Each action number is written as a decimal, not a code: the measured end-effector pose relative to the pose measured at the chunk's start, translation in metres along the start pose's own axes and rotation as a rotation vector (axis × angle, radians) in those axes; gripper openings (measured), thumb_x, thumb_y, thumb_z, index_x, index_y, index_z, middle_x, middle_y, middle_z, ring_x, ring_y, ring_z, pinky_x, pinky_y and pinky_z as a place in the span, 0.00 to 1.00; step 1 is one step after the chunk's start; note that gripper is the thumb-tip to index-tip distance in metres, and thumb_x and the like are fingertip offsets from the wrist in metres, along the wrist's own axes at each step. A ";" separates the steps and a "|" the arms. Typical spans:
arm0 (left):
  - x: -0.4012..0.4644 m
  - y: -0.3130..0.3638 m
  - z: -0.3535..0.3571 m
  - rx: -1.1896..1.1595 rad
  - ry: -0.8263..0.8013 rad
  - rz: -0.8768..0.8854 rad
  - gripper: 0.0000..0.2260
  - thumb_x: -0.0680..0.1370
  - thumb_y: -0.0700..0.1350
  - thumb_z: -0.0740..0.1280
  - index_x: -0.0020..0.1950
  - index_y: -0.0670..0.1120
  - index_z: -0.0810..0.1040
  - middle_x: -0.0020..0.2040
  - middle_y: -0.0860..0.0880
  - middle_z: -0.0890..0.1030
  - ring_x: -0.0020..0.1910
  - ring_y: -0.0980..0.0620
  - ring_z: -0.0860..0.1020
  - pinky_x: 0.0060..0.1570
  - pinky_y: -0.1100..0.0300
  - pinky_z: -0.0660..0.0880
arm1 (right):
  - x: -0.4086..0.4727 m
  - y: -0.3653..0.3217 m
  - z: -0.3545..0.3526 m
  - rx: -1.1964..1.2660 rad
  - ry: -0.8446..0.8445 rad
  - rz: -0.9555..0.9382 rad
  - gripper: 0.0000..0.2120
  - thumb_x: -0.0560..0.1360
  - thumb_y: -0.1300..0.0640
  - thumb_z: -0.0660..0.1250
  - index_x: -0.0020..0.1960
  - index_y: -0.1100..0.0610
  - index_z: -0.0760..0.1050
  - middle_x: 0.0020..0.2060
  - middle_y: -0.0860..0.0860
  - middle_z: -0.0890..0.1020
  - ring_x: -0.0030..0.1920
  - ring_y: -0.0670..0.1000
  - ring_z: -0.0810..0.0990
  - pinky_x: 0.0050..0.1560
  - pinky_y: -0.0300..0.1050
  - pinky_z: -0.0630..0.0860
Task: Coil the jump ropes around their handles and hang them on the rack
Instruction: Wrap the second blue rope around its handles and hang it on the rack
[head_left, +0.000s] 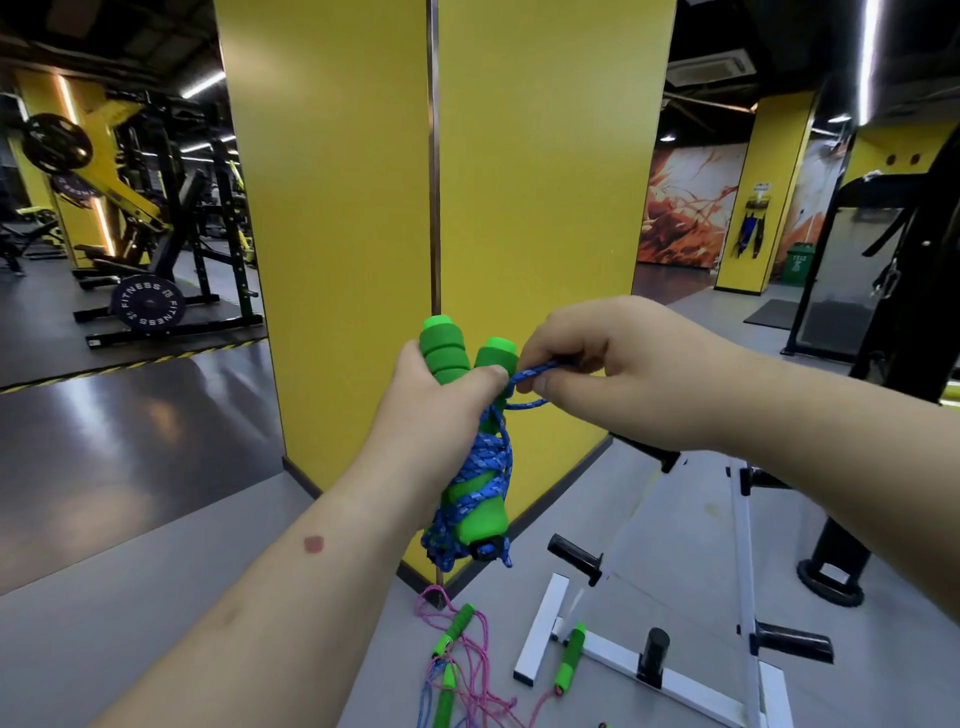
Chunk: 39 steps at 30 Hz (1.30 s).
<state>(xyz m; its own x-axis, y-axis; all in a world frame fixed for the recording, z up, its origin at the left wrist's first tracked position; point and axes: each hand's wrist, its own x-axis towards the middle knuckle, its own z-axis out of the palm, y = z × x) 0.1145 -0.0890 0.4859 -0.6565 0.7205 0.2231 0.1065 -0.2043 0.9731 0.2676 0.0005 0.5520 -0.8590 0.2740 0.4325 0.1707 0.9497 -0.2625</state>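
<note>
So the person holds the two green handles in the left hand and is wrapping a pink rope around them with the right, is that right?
Not quite: the head view shows the rope being wrapped is blue, not pink. The left hand grips the two green handles and the right hand pinches the rope end. Pink rope lies on the floor.

left hand & forearm showing bare, no sleeve, no watch/rings | round reddish mark + fainter smudge sitting on left forearm tbh | right hand showing bare too, no glove/sleeve
</note>
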 end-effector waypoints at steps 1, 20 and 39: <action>0.000 0.001 0.001 0.053 0.004 0.026 0.18 0.67 0.53 0.73 0.51 0.50 0.71 0.49 0.36 0.82 0.42 0.41 0.82 0.47 0.36 0.81 | 0.001 0.002 0.000 0.002 -0.006 0.006 0.07 0.78 0.55 0.67 0.49 0.46 0.83 0.40 0.43 0.81 0.43 0.46 0.79 0.44 0.50 0.77; -0.013 0.014 -0.003 0.416 -0.393 0.055 0.19 0.69 0.59 0.70 0.57 0.60 0.69 0.55 0.46 0.81 0.53 0.45 0.83 0.54 0.41 0.81 | 0.001 -0.005 -0.011 -0.022 -0.055 0.003 0.05 0.76 0.55 0.72 0.48 0.46 0.84 0.39 0.43 0.84 0.42 0.42 0.81 0.45 0.44 0.79; -0.007 0.019 0.000 0.341 -0.469 -0.028 0.10 0.73 0.57 0.71 0.54 0.60 0.82 0.51 0.44 0.87 0.49 0.36 0.86 0.53 0.30 0.79 | 0.002 0.004 -0.019 0.257 0.093 0.118 0.06 0.73 0.66 0.73 0.45 0.59 0.78 0.37 0.55 0.85 0.39 0.53 0.86 0.46 0.58 0.82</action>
<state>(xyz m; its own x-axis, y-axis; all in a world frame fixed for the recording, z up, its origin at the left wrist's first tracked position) 0.1209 -0.0983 0.5023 -0.2702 0.9549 0.1231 0.3795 -0.0120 0.9251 0.2758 0.0079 0.5677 -0.7906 0.4040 0.4602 0.1289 0.8445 -0.5199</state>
